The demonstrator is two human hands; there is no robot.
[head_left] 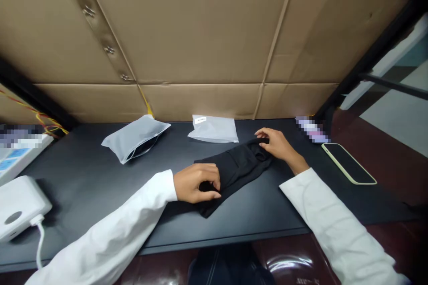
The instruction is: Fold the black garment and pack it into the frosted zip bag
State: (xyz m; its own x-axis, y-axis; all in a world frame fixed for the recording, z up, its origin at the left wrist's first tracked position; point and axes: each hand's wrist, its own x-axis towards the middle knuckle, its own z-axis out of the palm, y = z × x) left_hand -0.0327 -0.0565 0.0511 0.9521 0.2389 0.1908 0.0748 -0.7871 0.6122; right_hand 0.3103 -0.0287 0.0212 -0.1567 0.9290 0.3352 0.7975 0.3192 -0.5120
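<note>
A black cloth item [236,167] lies stretched at a slant on the dark table. My left hand [198,182] rests at its lower left end, fingers curled with a gap between thumb and fingertips, over the fabric. At the upper right end, my right hand [276,143] has its thumb and fingers on the cloth's gathered edge. Behind the cloth lies a flat frosted zip bag [216,130] with a small white label. Farther left sits a fuller frosted bag [135,137], its mouth partly open and something dark inside.
A phone [349,164] in a pale case lies at the right. At the left edge is a white device [22,207] with a white cable. Brown cardboard [200,26] stands behind the table [254,213], with black metal posts at both sides.
</note>
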